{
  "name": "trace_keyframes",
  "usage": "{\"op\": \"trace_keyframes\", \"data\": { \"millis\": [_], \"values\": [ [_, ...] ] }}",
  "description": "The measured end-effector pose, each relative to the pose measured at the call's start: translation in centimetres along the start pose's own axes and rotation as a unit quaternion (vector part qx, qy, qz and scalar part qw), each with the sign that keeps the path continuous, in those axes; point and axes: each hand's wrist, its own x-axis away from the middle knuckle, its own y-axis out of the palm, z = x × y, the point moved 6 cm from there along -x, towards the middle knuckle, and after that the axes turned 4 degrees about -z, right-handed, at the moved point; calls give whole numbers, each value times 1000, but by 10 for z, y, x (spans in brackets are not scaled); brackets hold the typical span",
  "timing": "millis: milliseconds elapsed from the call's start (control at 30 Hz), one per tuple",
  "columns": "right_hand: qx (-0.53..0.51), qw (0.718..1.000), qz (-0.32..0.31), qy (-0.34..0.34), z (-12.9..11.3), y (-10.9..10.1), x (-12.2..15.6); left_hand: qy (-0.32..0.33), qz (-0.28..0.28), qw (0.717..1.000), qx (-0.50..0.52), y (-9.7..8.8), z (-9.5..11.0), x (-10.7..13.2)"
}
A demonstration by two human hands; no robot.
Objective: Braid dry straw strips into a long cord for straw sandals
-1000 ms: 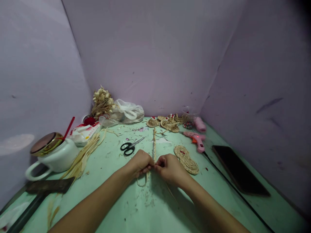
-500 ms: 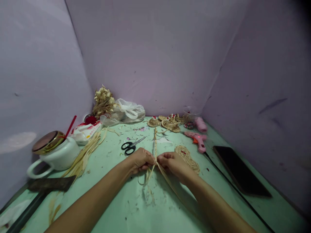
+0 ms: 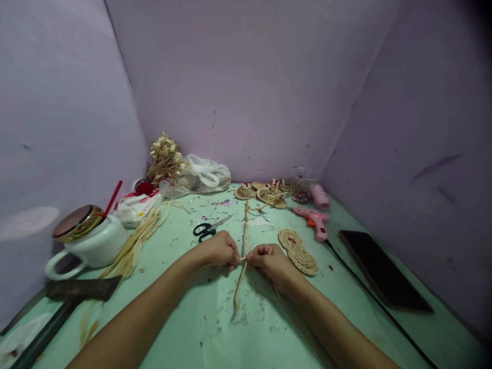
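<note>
A thin braid of pale dried fiber (image 3: 246, 225) runs straight away from me over the green table. At its near end, my left hand (image 3: 224, 250) is closed on a strand pulled to the left. My right hand (image 3: 268, 260) pinches another strand right at the end of the braid, its tail trailing under my forearm. Between the hands a third loose strand (image 3: 239, 289) hangs toward me. Black-handled scissors (image 3: 207, 229) lie just beyond my left hand. To the right of my right hand rests a coiled, sole-shaped woven piece (image 3: 299, 252) with a small red bit on it.
A pink glue gun (image 3: 315, 221) with a black cord and a dark phone (image 3: 384, 270) lie on the right. On the left are a hammer-like tool (image 3: 82, 289), a white mug (image 3: 100, 245) and loose fiber strips (image 3: 134, 241). Small woven slippers (image 3: 271, 195) sit at the back.
My hands have drawn slightly apart, pulling strands sideways at the braid's end. One loose strand now hangs between them where several hung before.
</note>
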Motion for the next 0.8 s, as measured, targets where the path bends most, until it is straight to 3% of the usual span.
{"op": "trace_keyframes", "data": {
  "millis": [233, 367, 433, 467, 533, 600, 667, 800],
  "values": [
    [13, 1000, 8, 4, 2, 0, -1, -18, -95, 992, -78, -30, -20, 10],
    [18, 1000, 3, -1, 0, 1, 0, -54, -61, 991, -106, -62, -29, 24],
    [21, 1000, 1, -2, 0, 1, 0, -64, 43, 993, -89, -91, -30, 32],
    [25, 1000, 1, -2, 1, 1, 0, -59, 133, 987, -67, -111, -30, 38],
    [34, 999, 9, 0, 2, 0, -1, -33, 350, 936, -19, -151, -31, 58],
    [35, 999, 13, 2, 1, 1, -1, -20, 507, 861, -22, -179, -35, 80],
    [28, 1000, 6, -2, -1, 2, 0, -52, 554, 825, -97, -193, -40, 90],
    [21, 1000, -1, -10, -4, 4, 2, -211, 493, 802, -263, -194, -59, 88]
  ]
}}
